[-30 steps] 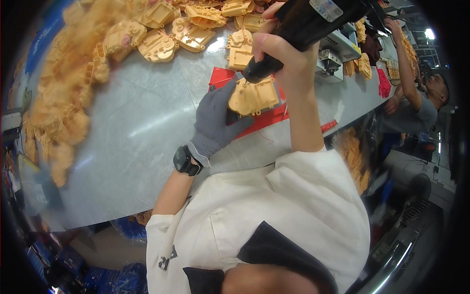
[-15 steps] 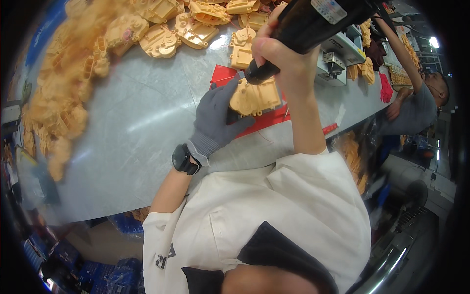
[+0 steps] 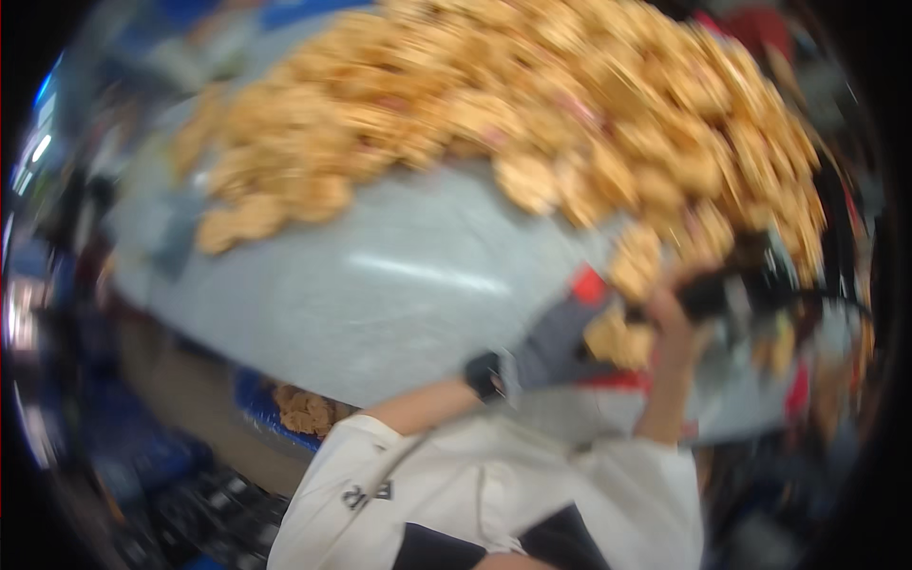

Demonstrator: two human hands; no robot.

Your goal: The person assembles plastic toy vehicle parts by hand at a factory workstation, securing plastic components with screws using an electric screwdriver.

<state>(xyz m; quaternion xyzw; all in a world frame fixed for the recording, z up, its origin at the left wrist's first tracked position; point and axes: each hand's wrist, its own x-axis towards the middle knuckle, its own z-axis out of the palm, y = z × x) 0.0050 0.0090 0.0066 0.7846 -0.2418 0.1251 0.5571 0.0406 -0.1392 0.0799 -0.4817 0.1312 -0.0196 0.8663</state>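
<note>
The whole view is smeared by motion. My left hand [image 3: 560,342], in a grey glove, closes on the near-left side of a pale orange plastic housing [image 3: 619,344]. My bare right hand [image 3: 673,328] wraps round a black electric screwdriver [image 3: 711,296], whose tip end points at the housing; blur hides whether it touches. Under the housing, a red holder [image 3: 589,285] shows at its far-left corner and along the near edge.
A large heap of similar orange housings [image 3: 456,114] spreads over the far side of the grey table [image 3: 380,313]. Below the table's near-left edge stands a blue crate [image 3: 256,404] with brownish pieces. A dark cable [image 3: 836,302] runs right from the screwdriver.
The view has swung left, so hands and housing appear farther right and lower, with more of the heap showing. Both hands keep their holds; the screwdriver stays by the housing.
</note>
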